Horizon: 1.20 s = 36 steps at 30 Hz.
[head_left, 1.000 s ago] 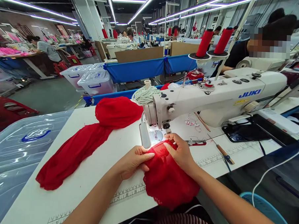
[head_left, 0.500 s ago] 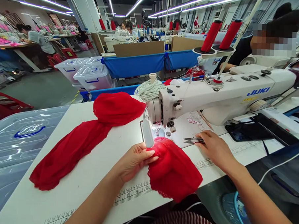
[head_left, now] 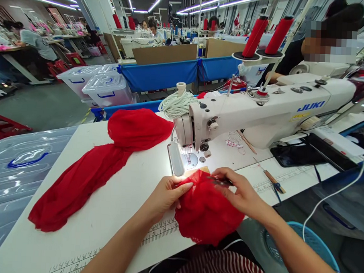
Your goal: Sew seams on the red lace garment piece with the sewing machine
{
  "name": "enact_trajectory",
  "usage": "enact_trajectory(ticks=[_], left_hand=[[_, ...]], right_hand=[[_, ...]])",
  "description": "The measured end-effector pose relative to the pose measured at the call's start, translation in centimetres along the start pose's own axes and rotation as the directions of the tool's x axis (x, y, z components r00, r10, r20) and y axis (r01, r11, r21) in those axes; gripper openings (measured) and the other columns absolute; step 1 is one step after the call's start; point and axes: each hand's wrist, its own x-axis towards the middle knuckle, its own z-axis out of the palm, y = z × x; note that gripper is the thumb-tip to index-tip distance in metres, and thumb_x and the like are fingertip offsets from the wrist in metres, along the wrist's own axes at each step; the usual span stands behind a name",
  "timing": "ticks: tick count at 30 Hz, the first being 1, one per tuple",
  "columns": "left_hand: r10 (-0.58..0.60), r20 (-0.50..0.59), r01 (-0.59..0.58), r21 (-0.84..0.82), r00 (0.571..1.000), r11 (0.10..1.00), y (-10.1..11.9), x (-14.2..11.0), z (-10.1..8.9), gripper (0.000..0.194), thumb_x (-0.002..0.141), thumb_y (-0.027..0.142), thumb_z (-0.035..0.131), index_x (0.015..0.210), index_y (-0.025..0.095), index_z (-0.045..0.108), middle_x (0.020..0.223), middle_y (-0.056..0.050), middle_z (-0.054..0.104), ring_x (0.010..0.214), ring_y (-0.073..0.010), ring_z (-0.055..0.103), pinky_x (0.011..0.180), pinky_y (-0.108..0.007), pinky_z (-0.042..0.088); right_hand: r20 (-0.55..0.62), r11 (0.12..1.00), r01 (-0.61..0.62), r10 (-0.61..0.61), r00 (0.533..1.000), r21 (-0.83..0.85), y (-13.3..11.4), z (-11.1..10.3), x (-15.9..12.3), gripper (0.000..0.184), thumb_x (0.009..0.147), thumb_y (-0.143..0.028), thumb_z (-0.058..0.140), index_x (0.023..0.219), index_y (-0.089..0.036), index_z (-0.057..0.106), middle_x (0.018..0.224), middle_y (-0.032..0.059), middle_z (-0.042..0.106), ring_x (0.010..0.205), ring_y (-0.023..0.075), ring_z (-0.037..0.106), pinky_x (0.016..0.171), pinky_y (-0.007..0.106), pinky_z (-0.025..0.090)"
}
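My left hand (head_left: 172,191) pinches the upper left edge of a red lace-edged fabric piece (head_left: 207,218), which hangs over the table's front edge. In my right hand (head_left: 238,191) are small dark thread snips (head_left: 220,181), held over the upper part of the same fabric. The snips are blurred, so I cannot tell whether their blades touch a thread. Just behind the fabric is the needle area of a white sewing machine (head_left: 261,107), lit by a lamp. A longer red fabric piece (head_left: 86,180) lies bunched on the table to the left.
A wooden-handled pick (head_left: 270,176) and a black phone (head_left: 297,153) lie right of my right hand. Pale cord (head_left: 179,104) is coiled on the machine head. A clear plastic box (head_left: 26,166) stands left of the table, a blue basket (head_left: 313,243) below right. A co-worker sits behind the machine.
My right hand has moved left with the snips, from the table beside the machine to the red fabric. The wooden-handled pick has come into view. My left hand keeps its pinch.
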Motion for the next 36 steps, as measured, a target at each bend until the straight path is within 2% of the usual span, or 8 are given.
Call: enact_trajectory(ticks=[2, 4, 9, 14, 18, 22, 28, 36], left_hand=[[0.048, 0.018, -0.048, 0.037, 0.999, 0.998, 0.0, -0.1, 0.2, 0.035, 0.074, 0.047, 0.065, 0.068, 0.013, 0.067, 0.053, 0.003, 0.046, 0.046, -0.0064, 0.034, 0.041, -0.02, 0.026], [0.084, 0.026, -0.086, 0.077, 0.996, 0.993, -0.2, 0.0, 0.3, 0.033, 0.075, 0.045, 0.064, 0.073, 0.013, 0.069, 0.054, 0.003, 0.046, 0.048, -0.0075, 0.034, 0.042, -0.021, 0.026], [0.123, 0.047, -0.128, 0.123, 0.991, 0.984, -0.8, 0.2, 0.3, 0.031, 0.077, 0.043, 0.06, 0.071, 0.014, 0.069, 0.051, 0.004, 0.043, 0.048, -0.0088, 0.035, 0.044, -0.023, 0.026], [0.105, 0.047, -0.108, 0.073, 0.993, 0.991, -0.5, 0.2, 0.2, 0.035, 0.075, 0.045, 0.063, 0.055, 0.016, 0.059, 0.052, 0.003, 0.041, 0.049, -0.0088, 0.034, 0.044, -0.023, 0.025], [0.069, 0.038, -0.069, 0.005, 0.997, 0.998, -0.4, 0.2, 0.1, 0.029, 0.075, 0.042, 0.065, 0.079, 0.014, 0.071, 0.053, 0.004, 0.045, 0.048, -0.0077, 0.032, 0.044, -0.022, 0.024], [0.042, -0.004, -0.042, -0.04, 0.999, 0.998, -0.5, 0.1, 0.2, 0.036, 0.075, 0.045, 0.065, 0.088, 0.013, 0.073, 0.054, 0.002, 0.052, 0.048, -0.0072, 0.034, 0.044, -0.021, 0.024], [0.119, -0.113, -0.124, -0.045, 0.987, 0.991, -0.7, 0.0, 0.6, 0.034, 0.072, 0.044, 0.067, 0.086, 0.014, 0.076, 0.065, -0.003, 0.065, 0.062, -0.0159, 0.053, 0.056, -0.026, 0.041], [0.146, -0.14, -0.14, 0.052, 0.979, 0.989, -0.8, 0.1, 0.5, 0.031, 0.075, 0.043, 0.063, 0.075, 0.014, 0.074, 0.062, -0.001, 0.058, 0.056, -0.0119, 0.045, 0.05, -0.023, 0.037]], right_hand=[[-0.008, 0.998, 0.011, -0.01, 1.0, 0.066, -1.0, 1.7, 0.6, 0.009, 0.086, -0.029, 0.054, 0.09, -0.023, 0.06, 0.085, 0.0017, 0.063, 0.075, 0.0153, 0.057, 0.067, 0.027, 0.046], [-0.091, 0.994, -0.01, 0.02, 0.996, 0.107, -1.5, 3.2, 1.3, 0.013, 0.086, -0.03, 0.056, 0.096, -0.024, 0.061, 0.092, 0.0023, 0.065, 0.08, 0.0159, 0.058, 0.072, 0.029, 0.047], [-0.095, 1.0, -0.004, 0.006, 0.995, 0.013, -1.5, 5.2, 2.5, 0.009, 0.082, -0.022, 0.057, 0.088, -0.025, 0.063, 0.089, 0.0017, 0.066, 0.084, 0.0185, 0.057, 0.075, 0.031, 0.045], [-0.239, 0.997, -0.061, 0.072, 0.968, 0.053, -1.0, 5.0, 2.4, 0.012, 0.083, -0.025, 0.054, 0.072, -0.022, 0.054, 0.07, -0.0009, 0.058, 0.064, 0.0141, 0.051, 0.06, 0.026, 0.039], [-0.144, 0.993, -0.086, 0.098, 0.985, 0.084, -1.2, 4.0, 2.0, 0.011, 0.087, -0.03, 0.053, 0.079, -0.022, 0.056, 0.077, -0.0001, 0.062, 0.07, 0.015, 0.055, 0.065, 0.027, 0.042], [-0.09, 0.993, -0.07, 0.061, 0.994, -0.097, -1.6, 3.1, 1.0, 0.022, 0.091, -0.039, 0.05, 0.103, -0.024, 0.06, 0.097, 0.0039, 0.065, 0.089, 0.0192, 0.058, 0.078, 0.031, 0.044], [-0.146, 0.914, -0.045, -0.016, 0.989, -0.404, -1.2, 3.5, -0.2, 0.036, 0.095, -0.046, 0.04, 0.1, -0.021, 0.065, 0.082, 0.0058, 0.065, 0.08, 0.0205, 0.059, 0.07, 0.032, 0.045], [-0.236, 0.912, -0.014, -0.092, 0.967, -0.411, -1.1, 4.4, 0.6, 0.034, 0.096, -0.04, 0.042, 0.087, -0.02, 0.068, 0.073, 0.0035, 0.062, 0.072, 0.0182, 0.057, 0.065, 0.028, 0.043]])
